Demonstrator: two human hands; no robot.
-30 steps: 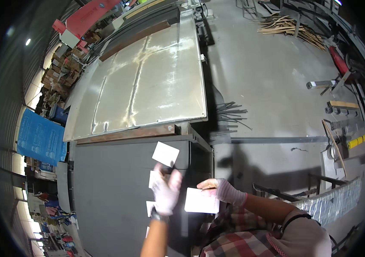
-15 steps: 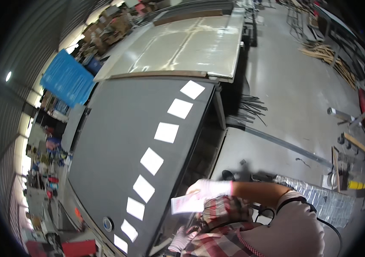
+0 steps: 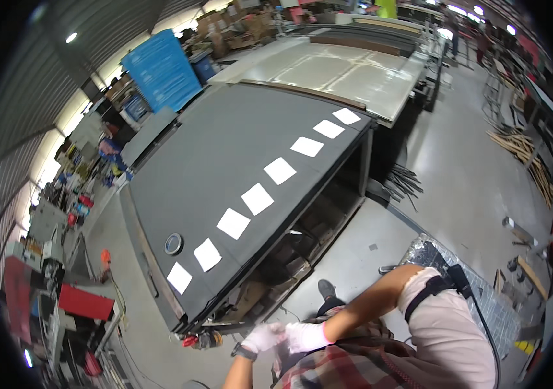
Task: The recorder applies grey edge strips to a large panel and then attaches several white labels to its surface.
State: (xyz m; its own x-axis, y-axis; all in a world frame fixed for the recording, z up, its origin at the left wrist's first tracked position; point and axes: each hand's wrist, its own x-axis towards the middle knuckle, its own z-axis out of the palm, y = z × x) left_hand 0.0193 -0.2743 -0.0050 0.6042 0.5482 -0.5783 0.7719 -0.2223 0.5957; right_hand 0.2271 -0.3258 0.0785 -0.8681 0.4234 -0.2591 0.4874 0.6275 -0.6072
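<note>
Hands: our left hand (image 3: 260,338) and right hand (image 3: 302,337), both in pale gloves, meet low in front of our checked shirt; we cannot tell whether either grips anything.
Table: the dark worktable (image 3: 211,162) lies ahead, well apart from our hands.
Sheets: eight white squares (image 3: 257,198) run in a row along its near edge.
Disc: a round ring (image 3: 173,244) sits near the row's lower end.
Behind: a pale metal panel (image 3: 335,68) and a blue cabinet (image 3: 160,68).
Floor: dark rods (image 3: 403,181) lie beside the table leg.

place: workshop hall | signs: long dark workbench (image 3: 224,168) with white squares (image 3: 257,198), metal sheet table (image 3: 341,68), blue cabinet (image 3: 160,68), concrete floor (image 3: 458,175), wood offcuts (image 3: 523,152), corrugated wall (image 3: 23,84), ceiling lamps (image 3: 71,37)
</note>
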